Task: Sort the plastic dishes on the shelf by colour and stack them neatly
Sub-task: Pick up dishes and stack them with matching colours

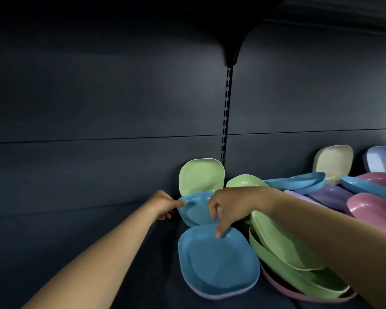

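A blue plate (195,209) stands tilted near the shelf's back wall. My left hand (164,205) pinches its left rim. My right hand (228,209) reaches over it from the right, fingers curled downward, one fingertip touching the far rim of a second blue plate (216,262) that lies flat in front on a lilac plate. A green plate (201,175) leans upright against the back wall behind them. Several green plates (283,253) lie tilted under my right forearm, over a pink plate (276,284).
A jumbled pile fills the right: blue plates (298,181), purple plates (330,195), pink plates (370,208). A cream plate (333,162) and a pale blue plate (381,159) lean on the back wall. The dark shelf floor (76,208) stretches left. A slotted upright (225,112) divides the back panels.
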`<state>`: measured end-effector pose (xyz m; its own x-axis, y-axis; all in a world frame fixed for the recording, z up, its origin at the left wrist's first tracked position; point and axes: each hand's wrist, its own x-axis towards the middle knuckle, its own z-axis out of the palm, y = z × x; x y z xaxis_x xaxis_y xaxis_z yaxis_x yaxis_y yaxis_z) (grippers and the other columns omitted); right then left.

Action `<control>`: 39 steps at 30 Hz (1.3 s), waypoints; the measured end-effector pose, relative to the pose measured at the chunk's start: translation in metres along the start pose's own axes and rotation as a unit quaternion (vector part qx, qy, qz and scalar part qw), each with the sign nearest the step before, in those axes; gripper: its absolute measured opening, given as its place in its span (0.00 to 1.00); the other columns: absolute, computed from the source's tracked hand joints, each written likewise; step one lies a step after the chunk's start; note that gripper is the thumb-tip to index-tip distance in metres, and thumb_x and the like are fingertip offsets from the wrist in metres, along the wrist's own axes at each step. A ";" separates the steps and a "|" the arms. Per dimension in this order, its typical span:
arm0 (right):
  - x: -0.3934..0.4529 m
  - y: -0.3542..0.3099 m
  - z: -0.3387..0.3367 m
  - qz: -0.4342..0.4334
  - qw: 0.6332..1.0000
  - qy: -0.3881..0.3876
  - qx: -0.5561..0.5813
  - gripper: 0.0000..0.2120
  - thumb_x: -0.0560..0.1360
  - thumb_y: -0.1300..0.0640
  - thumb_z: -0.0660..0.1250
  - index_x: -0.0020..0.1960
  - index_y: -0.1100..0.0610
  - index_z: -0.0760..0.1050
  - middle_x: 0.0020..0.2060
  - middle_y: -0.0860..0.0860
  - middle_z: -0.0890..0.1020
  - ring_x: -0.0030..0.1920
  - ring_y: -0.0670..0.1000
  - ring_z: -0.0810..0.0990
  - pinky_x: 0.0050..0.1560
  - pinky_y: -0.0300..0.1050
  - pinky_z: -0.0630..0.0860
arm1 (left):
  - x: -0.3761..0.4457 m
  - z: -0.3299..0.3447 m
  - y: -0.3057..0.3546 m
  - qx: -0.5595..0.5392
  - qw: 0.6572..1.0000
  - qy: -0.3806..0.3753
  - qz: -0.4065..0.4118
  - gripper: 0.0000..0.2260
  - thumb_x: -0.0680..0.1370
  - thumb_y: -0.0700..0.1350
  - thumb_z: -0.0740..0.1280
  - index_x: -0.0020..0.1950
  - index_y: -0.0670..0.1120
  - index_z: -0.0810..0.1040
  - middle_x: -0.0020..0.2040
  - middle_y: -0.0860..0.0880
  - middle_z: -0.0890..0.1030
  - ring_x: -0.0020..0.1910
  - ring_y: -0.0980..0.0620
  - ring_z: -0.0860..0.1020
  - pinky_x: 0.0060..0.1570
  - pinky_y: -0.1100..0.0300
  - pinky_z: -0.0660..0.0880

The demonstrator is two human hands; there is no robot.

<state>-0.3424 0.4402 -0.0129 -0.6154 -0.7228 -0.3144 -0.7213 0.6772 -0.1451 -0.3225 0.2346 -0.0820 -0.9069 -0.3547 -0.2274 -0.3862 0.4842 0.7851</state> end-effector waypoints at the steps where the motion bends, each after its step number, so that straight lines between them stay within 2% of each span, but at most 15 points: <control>1: 0.005 0.001 0.001 -0.007 1.000 -0.008 -0.009 0.17 0.64 0.45 0.77 0.47 0.51 0.76 0.36 0.40 0.75 0.38 0.44 0.74 0.38 0.38 0.69 | 0.003 0.002 0.001 0.025 1.000 0.007 -0.006 0.17 0.71 0.53 0.73 0.32 0.45 0.71 0.28 0.47 0.72 0.25 0.50 0.69 0.25 0.64 0.63; 6: 0.022 0.005 0.005 -0.034 0.997 -0.038 -0.057 0.17 0.64 0.43 0.76 0.42 0.53 0.75 0.38 0.45 0.77 0.36 0.46 0.73 0.35 0.41 0.68 | 0.009 0.000 0.003 0.055 0.998 0.016 -0.029 0.14 0.69 0.49 0.75 0.32 0.44 0.73 0.27 0.46 0.71 0.25 0.50 0.66 0.26 0.64 0.61; 12: 0.033 0.011 0.008 -0.066 0.995 -0.038 -0.063 0.16 0.65 0.46 0.77 0.34 0.52 0.71 0.33 0.46 0.74 0.33 0.47 0.70 0.33 0.41 0.66 | 0.008 -0.012 -0.012 -0.024 0.998 0.023 -0.047 0.08 0.70 0.42 0.75 0.37 0.43 0.77 0.30 0.47 0.75 0.25 0.55 0.71 0.20 0.68 0.66; 17: 0.038 0.014 0.007 -0.076 0.995 -0.037 -0.044 0.15 0.66 0.48 0.76 0.34 0.52 0.71 0.30 0.44 0.72 0.32 0.46 0.69 0.33 0.41 0.66 | 0.008 -0.020 -0.023 -0.071 0.995 0.041 -0.055 0.07 0.70 0.40 0.75 0.40 0.42 0.78 0.30 0.47 0.76 0.20 0.57 0.71 0.20 0.69 0.68; 22: 0.038 0.018 0.006 -0.082 0.996 -0.033 -0.028 0.15 0.67 0.51 0.76 0.33 0.52 0.70 0.28 0.44 0.70 0.29 0.44 0.66 0.31 0.38 0.63 | 0.009 -0.022 -0.024 -0.084 0.993 0.053 -0.065 0.05 0.72 0.36 0.72 0.37 0.41 0.77 0.28 0.47 0.76 0.16 0.58 0.70 0.19 0.69 0.68; 27: 0.037 0.020 0.004 -0.092 0.996 -0.005 0.002 0.16 0.67 0.53 0.76 0.30 0.52 0.69 0.21 0.40 0.71 0.29 0.43 0.69 0.31 0.38 0.65 | 0.005 -0.025 -0.024 -0.103 0.990 0.074 -0.063 0.05 0.73 0.37 0.69 0.38 0.43 0.77 0.32 0.47 0.75 0.27 0.54 0.71 0.21 0.68 0.69; 32: 0.031 0.018 -0.003 -0.100 0.994 0.050 0.017 0.13 0.69 0.55 0.74 0.31 0.49 0.72 0.23 0.40 0.73 0.26 0.39 0.70 0.31 0.33 0.66 | -0.006 -0.035 -0.031 -0.130 0.986 0.087 -0.065 0.07 0.74 0.36 0.66 0.36 0.44 0.75 0.30 0.48 0.74 0.27 0.53 0.70 0.23 0.68 0.64; 36: 0.024 0.014 -0.011 -0.097 0.989 0.094 0.055 0.09 0.71 0.54 0.73 0.35 0.50 0.74 0.29 0.43 0.75 0.31 0.41 0.71 0.36 0.37 0.69 | -0.018 -0.045 -0.036 -0.180 0.975 0.113 -0.066 0.10 0.73 0.35 0.68 0.35 0.44 0.71 0.33 0.47 0.73 0.30 0.52 0.70 0.27 0.64 0.64; 39: 0.020 0.011 -0.017 -0.094 0.985 0.120 0.079 0.08 0.73 0.52 0.70 0.37 0.48 0.73 0.31 0.41 0.76 0.33 0.41 0.72 0.37 0.37 0.69 | -0.032 -0.053 -0.040 -0.233 0.961 0.136 -0.061 0.09 0.73 0.36 0.70 0.36 0.44 0.73 0.35 0.47 0.75 0.34 0.52 0.72 0.30 0.63 0.66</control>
<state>-0.3676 0.4310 -0.0049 -0.5474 -0.8359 -0.0401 -0.7826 0.5283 -0.3292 -0.2691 0.1839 -0.0759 -0.7575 -0.6131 -0.2241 -0.3119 0.0383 0.9494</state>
